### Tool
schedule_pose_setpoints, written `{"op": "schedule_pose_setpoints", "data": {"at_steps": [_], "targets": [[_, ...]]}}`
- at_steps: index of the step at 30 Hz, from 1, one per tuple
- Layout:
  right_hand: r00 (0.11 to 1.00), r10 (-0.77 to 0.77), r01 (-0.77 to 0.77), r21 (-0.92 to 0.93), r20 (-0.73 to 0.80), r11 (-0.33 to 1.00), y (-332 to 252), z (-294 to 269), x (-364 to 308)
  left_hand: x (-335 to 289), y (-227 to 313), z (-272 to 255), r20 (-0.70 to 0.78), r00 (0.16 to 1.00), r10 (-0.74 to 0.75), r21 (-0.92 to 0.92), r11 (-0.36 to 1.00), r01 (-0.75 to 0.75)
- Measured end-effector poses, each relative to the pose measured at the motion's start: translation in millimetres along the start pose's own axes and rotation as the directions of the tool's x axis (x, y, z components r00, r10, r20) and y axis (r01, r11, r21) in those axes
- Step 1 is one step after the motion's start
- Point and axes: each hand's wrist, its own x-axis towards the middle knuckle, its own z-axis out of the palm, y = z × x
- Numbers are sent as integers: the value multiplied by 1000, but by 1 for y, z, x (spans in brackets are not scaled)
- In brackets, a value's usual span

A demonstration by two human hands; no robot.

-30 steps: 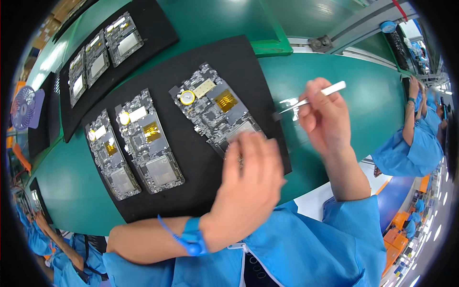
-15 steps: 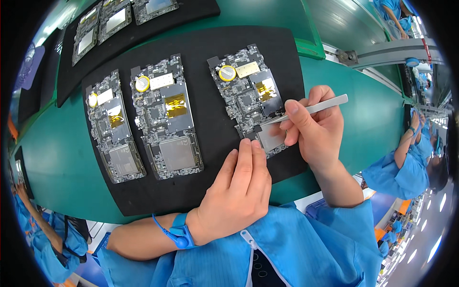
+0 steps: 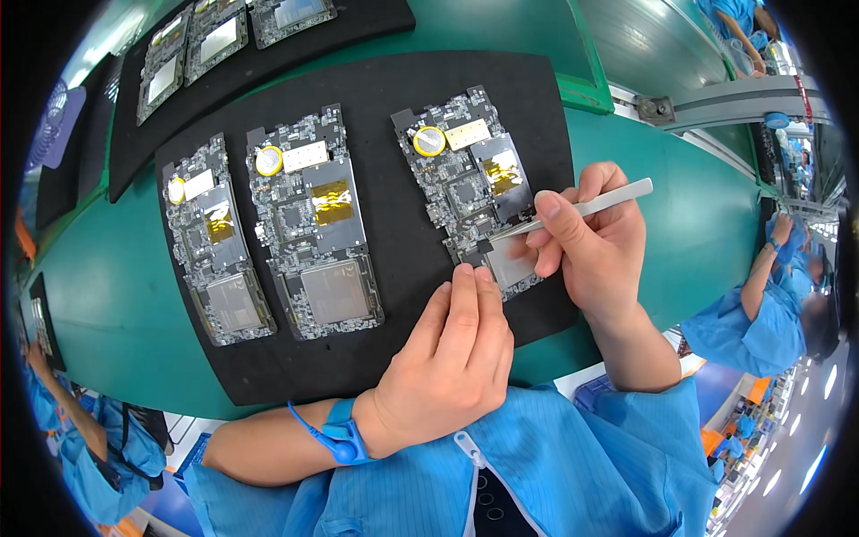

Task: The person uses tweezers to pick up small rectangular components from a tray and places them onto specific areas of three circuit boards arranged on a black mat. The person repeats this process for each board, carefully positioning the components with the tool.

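Note:
My right hand grips a pair of silver tweezers between thumb and fingers. Their points reach down to the lower part of the right-hand circuit board, just above its silver metal shield. Partly covered by my fingers, this board carries a yellow-rimmed coin cell, a pale rectangular plate and a patch of gold tape. My left hand rests its outstretched fingertips at the board's lower left edge, beside the shield. Whether the tweezer tips pinch anything is too small to make out.
Two similar circuit boards, a middle one and a left one, lie on the same black foam mat. Another black mat with several boards lies behind. The table is green. Co-workers in blue sit at both sides.

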Motion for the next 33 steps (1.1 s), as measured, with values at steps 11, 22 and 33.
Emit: {"op": "schedule_pose_setpoints", "data": {"at_steps": [11, 22, 33], "targets": [[1000, -23, 23, -24, -11, 999, 1, 2, -2, 1, 1, 8, -58, 994, -94, -47, 995, 91], [897, -425, 443, -239, 123, 864, 7, 4, -15, 1, -4, 0, 34, 999, -38, -73, 996, 41], [728, -549, 686, -441, 411, 578, 18, -2, -14, -1, -4, -4, 75, 997, 6, -26, 1000, -4]]}}
